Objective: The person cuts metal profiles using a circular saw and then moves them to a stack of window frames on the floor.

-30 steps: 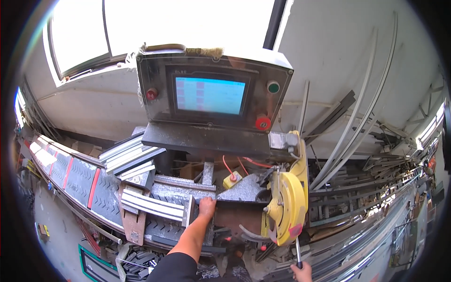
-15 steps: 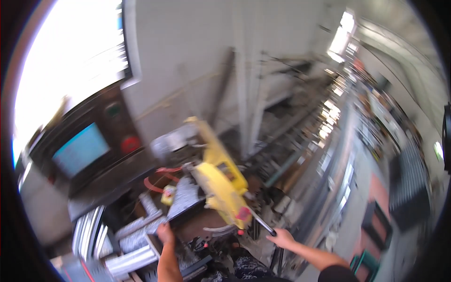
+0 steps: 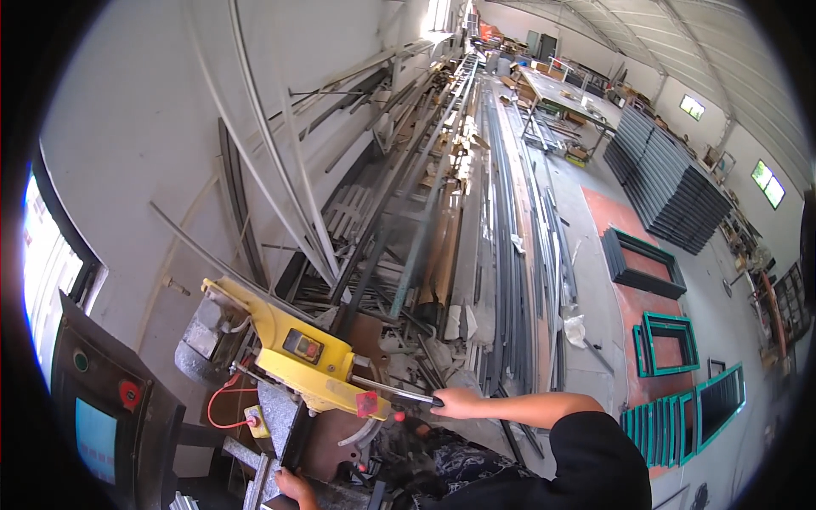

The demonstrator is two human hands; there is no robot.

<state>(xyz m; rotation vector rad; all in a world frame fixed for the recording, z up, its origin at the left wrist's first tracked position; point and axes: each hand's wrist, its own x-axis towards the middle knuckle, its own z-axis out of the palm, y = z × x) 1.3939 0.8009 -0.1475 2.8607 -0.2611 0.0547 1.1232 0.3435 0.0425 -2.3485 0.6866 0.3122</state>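
A yellow cut-off saw [image 3: 297, 348] with a grey motor [image 3: 204, 340] stands at the lower left. Its lever handle [image 3: 399, 392] sticks out to the right, and my right hand [image 3: 456, 404] is closed round the black grip at its end. My left hand [image 3: 293, 486], low in the picture, has its fingers curled on the edge of a silver metal profile [image 3: 257, 484] beside the saw's bed. The lower part of that hand's grip is partly hidden.
A dark control cabinet [image 3: 110, 408] with a lit screen and red button stands at the far left. Long metal bars [image 3: 501, 280] cover the floor ahead. Green frames [image 3: 667, 344] and a tall grey stack [image 3: 663, 178] stand to the right. A worktable [image 3: 569, 98] is farther back.
My view has swung to the right, so the cabinet and saw now sit farther left. My right hand stays on the saw's handle, and my left stays by the metal profile.
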